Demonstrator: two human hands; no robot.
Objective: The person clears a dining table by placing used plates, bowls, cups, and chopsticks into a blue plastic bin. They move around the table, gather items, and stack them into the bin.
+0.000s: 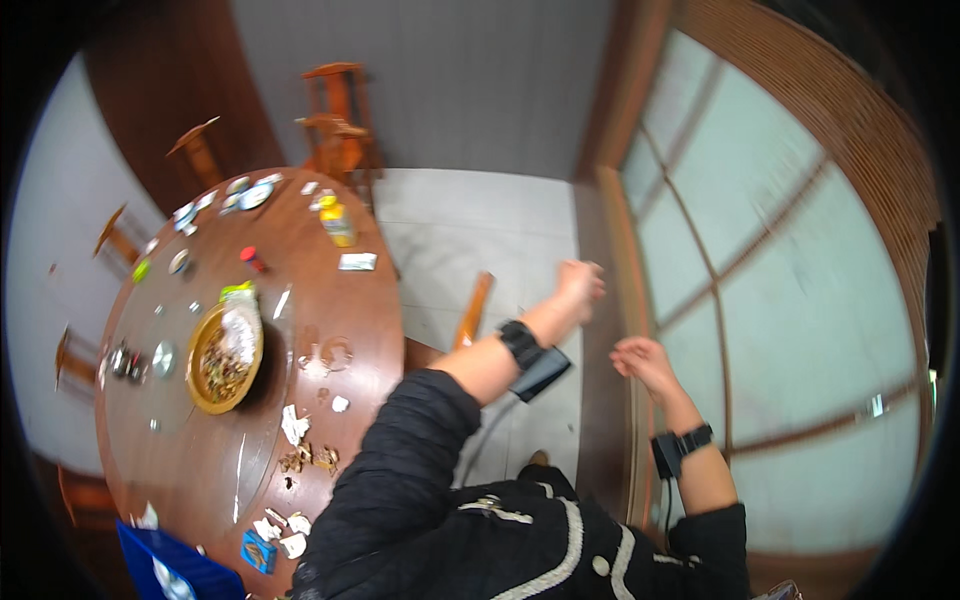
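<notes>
My left hand [580,289] is held out over the floor beside the round wooden table, blurred, with its fingers curled. No object shows in it, but the inside of the hand is hidden. To its right, my right hand [642,361] is raised in front of the frosted glass panels [810,322], its fingers bent inward; I see nothing held there either. Black straps with small dark devices circle both wrists. The hands are apart from each other and appear to touch nothing. Below my left hand, a wooden chair part [472,309] stands at the table's edge.
The round table [367,360] on the left bears a large yellow bowl [196,375] of food remains, a yellow-capped bottle [336,223], crumpled tissues [295,425] and scraps. A blue bin-like container [176,559] sits at lower left. Wooden chairs [337,135] stand around the table.
</notes>
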